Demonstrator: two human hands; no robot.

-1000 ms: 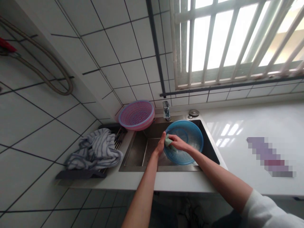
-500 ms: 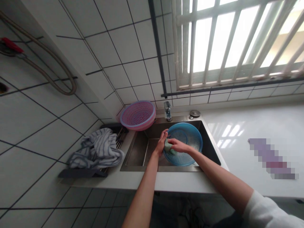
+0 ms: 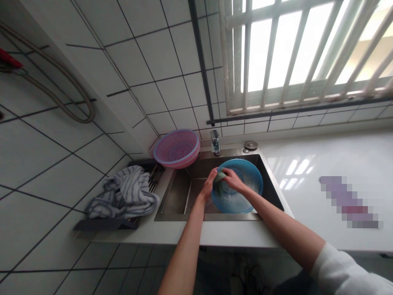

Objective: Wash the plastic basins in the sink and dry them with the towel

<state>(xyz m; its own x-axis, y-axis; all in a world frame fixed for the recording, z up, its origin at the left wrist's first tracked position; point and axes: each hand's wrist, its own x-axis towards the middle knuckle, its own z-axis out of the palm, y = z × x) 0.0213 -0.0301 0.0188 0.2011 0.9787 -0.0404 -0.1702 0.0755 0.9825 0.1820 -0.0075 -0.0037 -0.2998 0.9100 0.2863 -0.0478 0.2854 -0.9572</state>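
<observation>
A round blue plastic colander (image 3: 245,186) is tilted up inside the steel sink (image 3: 178,196). My left hand (image 3: 208,185) grips its left rim, fingers curled round the edge. My right hand (image 3: 232,180) is closed on a small green sponge (image 3: 220,177) and presses it against the inside of the colander near the upper left rim. Both forearms reach in from the bottom of the view.
A pink colander (image 3: 177,148) sits on the sink's back left corner beside the faucet (image 3: 215,142). A striped grey cloth (image 3: 124,194) lies on a dark drying rack at the left. White counter (image 3: 322,164) stretches right, under a barred window. Tiled walls stand behind and left.
My right hand with the sponge has moved up along the colander's inner left side toward the rim. The colander has shifted slightly; my left hand keeps its hold.
</observation>
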